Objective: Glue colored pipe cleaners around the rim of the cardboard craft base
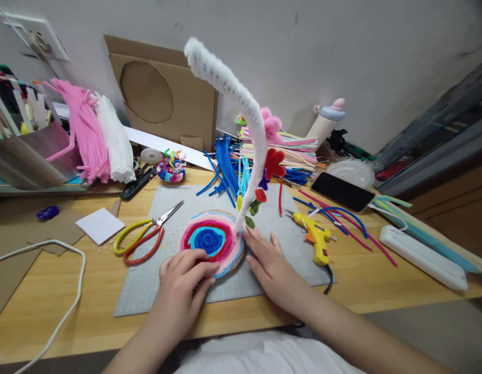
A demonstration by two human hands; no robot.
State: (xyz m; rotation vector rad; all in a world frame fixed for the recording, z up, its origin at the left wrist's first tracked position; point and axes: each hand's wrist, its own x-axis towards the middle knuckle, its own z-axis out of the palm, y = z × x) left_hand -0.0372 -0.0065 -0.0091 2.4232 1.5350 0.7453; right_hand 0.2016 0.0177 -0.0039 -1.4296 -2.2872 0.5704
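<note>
A round coiled disc of pipe cleaners [210, 239], blue at the centre with red and pink rings, lies on a grey cutting mat [147, 280]. A long white pipe cleaner [241, 109] rises from its right edge and curves up to the left. My left hand [183, 278] rests on the disc's near edge, fingers curled on it. My right hand [269, 259] lies flat against the disc's right side, fingers stretched out near the white stem's base. Small red, green and purple pipe-cleaner shapes [264, 182] sit just behind the stem.
Scissors [145, 235] lie left on the mat, a yellow glue gun [316, 238] to the right. Behind are blue pipe cleaners [225, 166], pink and white bundles [96, 132], cardboard [163, 93], a phone [342, 191], a white cable [69, 291] and a white power strip [422, 255].
</note>
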